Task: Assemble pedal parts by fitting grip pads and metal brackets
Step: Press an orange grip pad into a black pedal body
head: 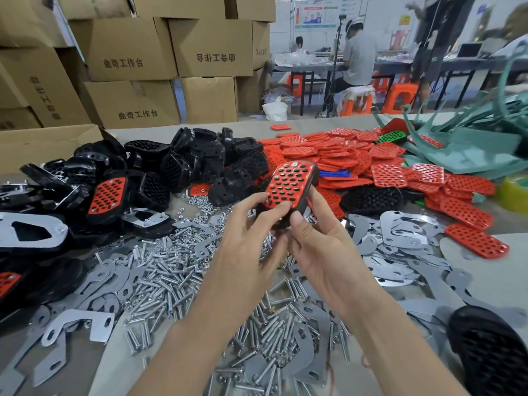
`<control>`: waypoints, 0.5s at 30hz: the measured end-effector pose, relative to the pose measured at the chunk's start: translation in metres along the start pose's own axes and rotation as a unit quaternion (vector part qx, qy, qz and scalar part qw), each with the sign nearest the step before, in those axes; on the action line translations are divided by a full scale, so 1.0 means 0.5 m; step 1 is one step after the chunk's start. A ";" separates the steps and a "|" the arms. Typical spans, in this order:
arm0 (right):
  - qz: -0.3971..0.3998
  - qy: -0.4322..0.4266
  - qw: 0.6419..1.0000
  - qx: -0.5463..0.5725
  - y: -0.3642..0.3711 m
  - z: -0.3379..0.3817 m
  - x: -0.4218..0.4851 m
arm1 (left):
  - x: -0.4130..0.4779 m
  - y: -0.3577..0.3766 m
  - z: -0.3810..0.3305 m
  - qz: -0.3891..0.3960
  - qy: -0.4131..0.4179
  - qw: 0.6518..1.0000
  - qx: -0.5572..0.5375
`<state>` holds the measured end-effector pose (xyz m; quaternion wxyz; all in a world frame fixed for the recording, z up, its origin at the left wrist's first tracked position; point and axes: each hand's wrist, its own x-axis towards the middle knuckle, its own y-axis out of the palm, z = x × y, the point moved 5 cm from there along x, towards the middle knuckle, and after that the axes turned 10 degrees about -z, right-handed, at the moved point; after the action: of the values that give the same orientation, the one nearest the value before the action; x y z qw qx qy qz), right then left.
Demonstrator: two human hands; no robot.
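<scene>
A black pedal with a red perforated grip pad point(290, 185) fitted on its face is held up over the middle of the table, tilted, a screw head showing at its top end. My right hand point(320, 247) grips its lower end from the right, thumb on the edge. My left hand point(248, 241) holds the lower left side, fingertips on the red pad. Loose red grip pads point(351, 155) lie heaped behind. Black pedal bodies point(183, 161) pile up at the left. Flat metal brackets point(400, 232) lie spread at the right.
Silver bolts and nuts point(163, 270) cover the table under my hands. More brackets point(77, 324) lie at the near left. A black pedal point(491, 350) sits at the near right. Green offcuts point(468, 141) at far right, cardboard boxes point(128, 61) behind. A person sits at a far table.
</scene>
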<state>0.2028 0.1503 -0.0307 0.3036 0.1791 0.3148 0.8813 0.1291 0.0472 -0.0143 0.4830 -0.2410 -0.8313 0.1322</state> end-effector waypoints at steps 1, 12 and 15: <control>-0.004 0.001 1.000 -0.004 0.000 -0.003 0.001 | 0.000 -0.001 0.001 -0.006 0.001 1.000 0.007; -0.015 0.030 0.998 -0.044 -0.006 -0.022 0.000 | 0.013 -0.027 0.024 -0.102 -0.179 0.973 -0.100; -0.084 0.034 0.993 -0.075 -0.020 -0.025 0.005 | 0.021 -0.035 0.051 -0.133 -0.350 0.876 -0.304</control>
<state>0.1988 0.1525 -0.0462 0.3784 0.0988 0.2723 0.8792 0.0980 0.0384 -0.0111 0.0761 -0.2013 -0.9695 -0.1170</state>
